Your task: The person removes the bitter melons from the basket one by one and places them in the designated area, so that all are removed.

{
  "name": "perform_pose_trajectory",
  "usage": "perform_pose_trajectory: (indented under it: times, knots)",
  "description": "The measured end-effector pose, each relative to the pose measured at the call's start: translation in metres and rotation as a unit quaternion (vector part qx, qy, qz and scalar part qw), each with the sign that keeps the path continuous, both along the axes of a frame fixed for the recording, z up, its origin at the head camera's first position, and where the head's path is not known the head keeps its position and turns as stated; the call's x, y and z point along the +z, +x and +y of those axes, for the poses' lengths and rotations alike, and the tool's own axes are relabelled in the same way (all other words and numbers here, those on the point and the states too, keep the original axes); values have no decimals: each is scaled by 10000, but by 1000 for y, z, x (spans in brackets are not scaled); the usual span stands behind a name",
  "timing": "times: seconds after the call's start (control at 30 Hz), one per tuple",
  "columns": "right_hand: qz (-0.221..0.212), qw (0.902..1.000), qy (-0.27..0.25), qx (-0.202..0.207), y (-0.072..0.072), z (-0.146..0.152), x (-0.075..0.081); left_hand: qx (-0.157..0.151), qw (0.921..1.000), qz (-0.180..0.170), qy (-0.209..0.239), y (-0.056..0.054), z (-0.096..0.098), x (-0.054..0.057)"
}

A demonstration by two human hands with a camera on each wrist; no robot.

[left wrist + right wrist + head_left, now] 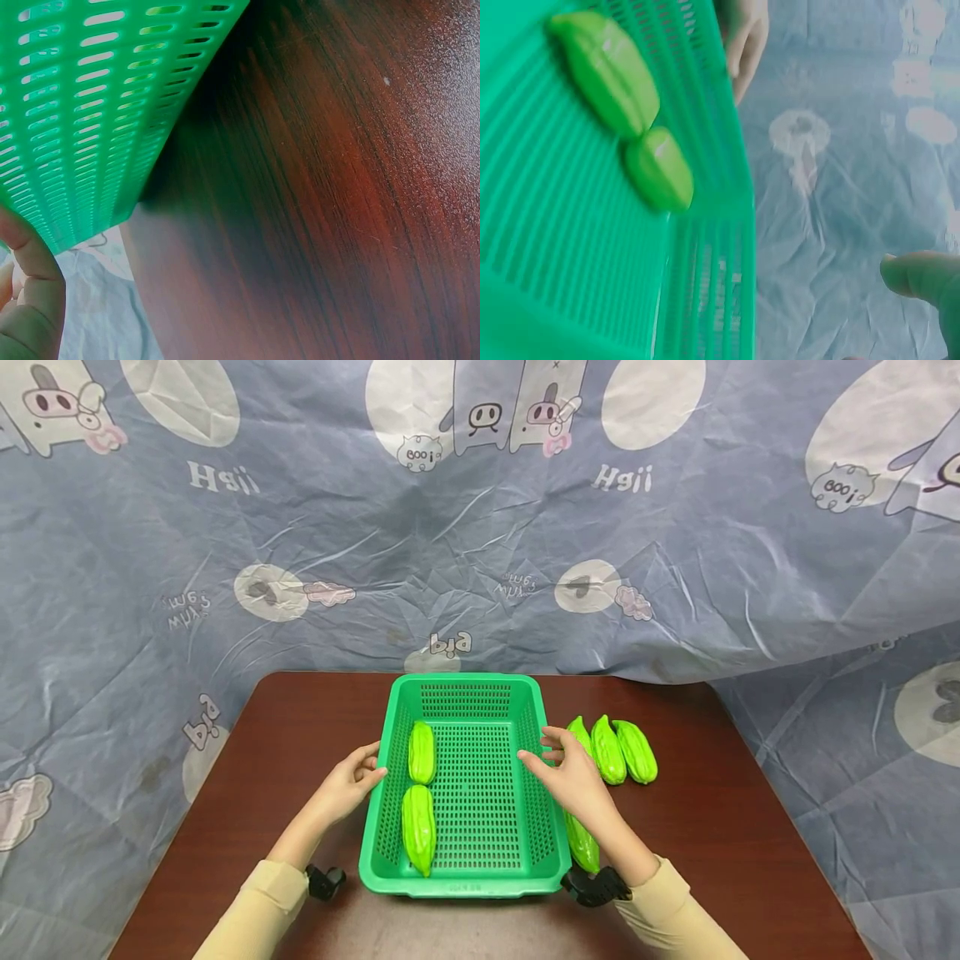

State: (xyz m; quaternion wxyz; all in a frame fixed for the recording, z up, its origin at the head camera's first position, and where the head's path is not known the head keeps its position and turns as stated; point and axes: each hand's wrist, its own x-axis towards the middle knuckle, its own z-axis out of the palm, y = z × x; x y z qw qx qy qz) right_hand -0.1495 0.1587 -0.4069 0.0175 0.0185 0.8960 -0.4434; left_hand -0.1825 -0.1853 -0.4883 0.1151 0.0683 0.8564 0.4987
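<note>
A green plastic basket (468,887) with slotted walls sits on the table. Two bright green bitter melons, one farther back (422,752) and one nearer (418,828), lie end to end along its left side. My left hand (347,785) holds the basket's left rim, thumb on the edge and fingers outside. Over the right rim hovers my right hand (573,777), fingers apart and holding nothing. Just right of it, more bitter melons (636,752) lie side by side on the table, one partly hidden by the hand. Another bitter melon (582,845) lies against the basket's right wall, beneath the right forearm.
The dark brown wooden table (300,718) has its back edge against a hanging grey-blue cloth (420,560) printed with cartoon figures. A black strap with a camera (596,887) sits on the right wrist, and a similar one (326,883) on the left.
</note>
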Motion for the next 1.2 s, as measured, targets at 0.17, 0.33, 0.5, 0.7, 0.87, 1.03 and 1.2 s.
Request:
perform_pose_trajectory:
  times: [0.17,0.33,0.5,0.7,0.87,1.03,1.2]
  knots:
    - [-47,9993,-253,261,-7,-28,5,-11,9999,-18,103,-2,2,-2]
    - [-142,9979,-345,529,-14,-57,3,3,9999,6,135,-2,3,-3]
    - [-241,9960,-307,801,-22,-80,-3,15,9999,-13,145,-1,2,-3]
    - [-523,9936,-286,959,-30,-101,-17,28,9998,-46,175,-1,1,-2]
    - [-838,9902,-187,1101,-36,-114,-32,52,9997,-70,229,-2,0,-2]
    - [-1168,9857,-59,1211,-38,-122,-44,64,9996,-89,241,-1,0,-2]
    - [-1487,9809,-81,1251,-39,-127,-52,49,9997,-69,220,-2,0,-1]
